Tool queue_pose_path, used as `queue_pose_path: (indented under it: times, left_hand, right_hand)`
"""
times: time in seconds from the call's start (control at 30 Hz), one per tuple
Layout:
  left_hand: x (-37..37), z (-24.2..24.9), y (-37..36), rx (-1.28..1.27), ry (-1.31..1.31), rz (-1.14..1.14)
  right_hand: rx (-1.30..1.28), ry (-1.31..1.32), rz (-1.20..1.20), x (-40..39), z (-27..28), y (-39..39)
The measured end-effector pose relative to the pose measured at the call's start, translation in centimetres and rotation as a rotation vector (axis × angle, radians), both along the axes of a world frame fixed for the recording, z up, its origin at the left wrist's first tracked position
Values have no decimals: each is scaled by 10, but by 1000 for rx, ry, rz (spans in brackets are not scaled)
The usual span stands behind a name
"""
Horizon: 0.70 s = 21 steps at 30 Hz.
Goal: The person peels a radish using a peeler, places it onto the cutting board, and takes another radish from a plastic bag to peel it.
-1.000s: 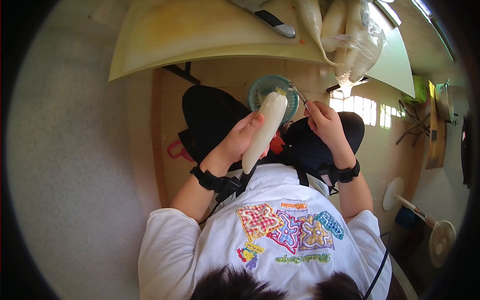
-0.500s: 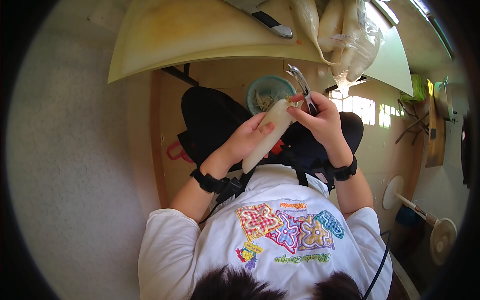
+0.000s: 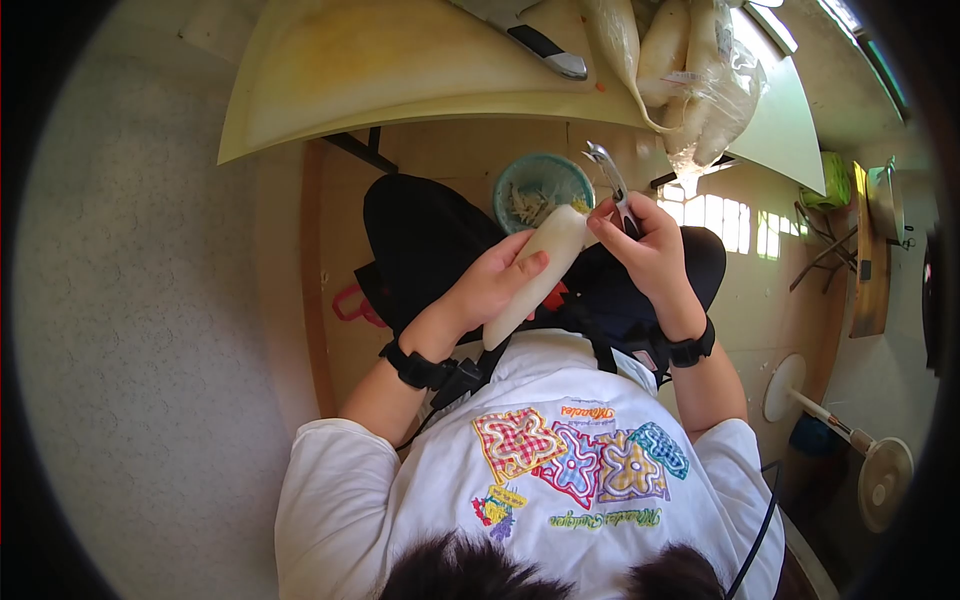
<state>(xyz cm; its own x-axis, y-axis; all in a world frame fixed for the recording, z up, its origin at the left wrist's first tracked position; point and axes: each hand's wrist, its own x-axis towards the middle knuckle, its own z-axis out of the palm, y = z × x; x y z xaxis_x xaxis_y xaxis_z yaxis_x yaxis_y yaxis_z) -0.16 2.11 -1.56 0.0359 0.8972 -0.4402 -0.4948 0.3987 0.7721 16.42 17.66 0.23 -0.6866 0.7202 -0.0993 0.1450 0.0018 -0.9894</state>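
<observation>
A peeled white radish [image 3: 540,270] lies slanted over my lap, gripped round its middle by my left hand [image 3: 497,278]. Its upper end points toward a teal basin [image 3: 500,180] on the floor, which has pale peelings [image 3: 530,203] in it. My right hand [image 3: 645,235] is closed round the handle of a vegetable peeler [image 3: 614,180], whose metal head sticks up above the fingers. The thumb and fingertips of that hand are right at the radish's top end.
Ahead is a table [image 3: 400,110] with a black-handled knife [image 3: 545,50] near its edge. More white radishes [image 3: 662,55] lie on it, some in a clear plastic bag [image 3: 735,100]. A white fan [image 3: 885,480] stands at the right, and a pink-handled thing [image 3: 350,303] at the left.
My right hand and the peeler have shifted slightly right and down. The greenish tip seen on the radish's top end earlier no longer shows there. My left hand keeps its hold.
</observation>
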Motion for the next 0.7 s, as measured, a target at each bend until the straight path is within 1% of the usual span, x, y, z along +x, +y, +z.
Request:
queue_pose_path:
  times: [0.1,0.2,0.3,0.43,0.53,0.63,0.7]
  left_hand:
    - [1,-1,0,21,22,1]
    - [2,0,-1,31,35,-1]
    - [3,1,-1,18,39,0]
    - [4,-1,-2,17,47,4]
    - [4,-4,-3,32,48,4]
    - [4,-2,-3,20,52,18]
    - [5,1,-2,16,63,20]
  right_hand:
    - [55,-76,8,-1,9,-4]
    - [89,-34,-57,-3,-3,-9]
    - [149,-59,-48,2,-10,-8]
    - [164,-64,-21,3,-9,-7]
    - [119,-76,-20,3,-8,-9]
    - [70,-12,-29,3,-11,-10]
    - [-176,-30,-82,3,-7,-9]
